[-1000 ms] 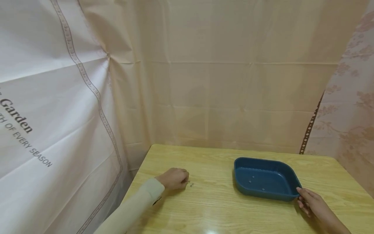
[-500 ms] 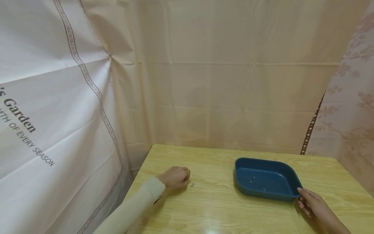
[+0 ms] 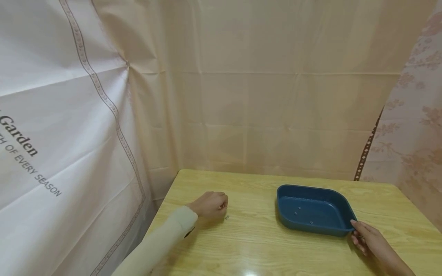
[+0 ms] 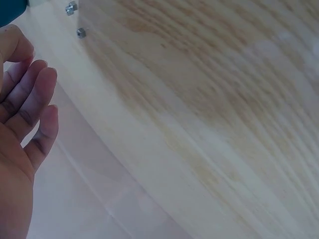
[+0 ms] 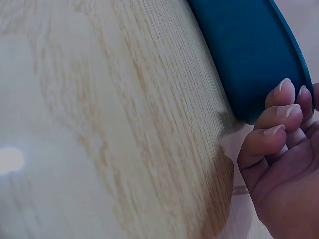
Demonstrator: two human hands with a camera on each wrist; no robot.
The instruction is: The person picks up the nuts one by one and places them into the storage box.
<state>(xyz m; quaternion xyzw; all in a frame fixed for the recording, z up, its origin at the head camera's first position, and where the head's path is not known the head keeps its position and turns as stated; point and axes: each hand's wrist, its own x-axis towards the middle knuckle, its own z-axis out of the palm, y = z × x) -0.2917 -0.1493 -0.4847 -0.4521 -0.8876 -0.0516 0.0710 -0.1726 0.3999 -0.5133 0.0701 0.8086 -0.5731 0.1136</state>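
Note:
Over the left part of the table, my left hand hovers with bent fingers, close beside small metal nuts. The left wrist view shows two nuts close together and a single nut apart on the wood, just past the fingertips. I cannot tell whether a nut is between the left thumb and index finger. My right hand grips the near right corner of a deep blue tray, thumb on the rim and fingers outside its wall. Inside the tray lie three small nuts.
The wood-patterned table has rounded corners, and its far edge runs along a hanging beige cloth. A white printed cloth hangs at the left and a floral one at the right.
My left hand has shifted slightly right and away from me, now covering one of the nuts in the head view. The right hand and the tray have stayed put.

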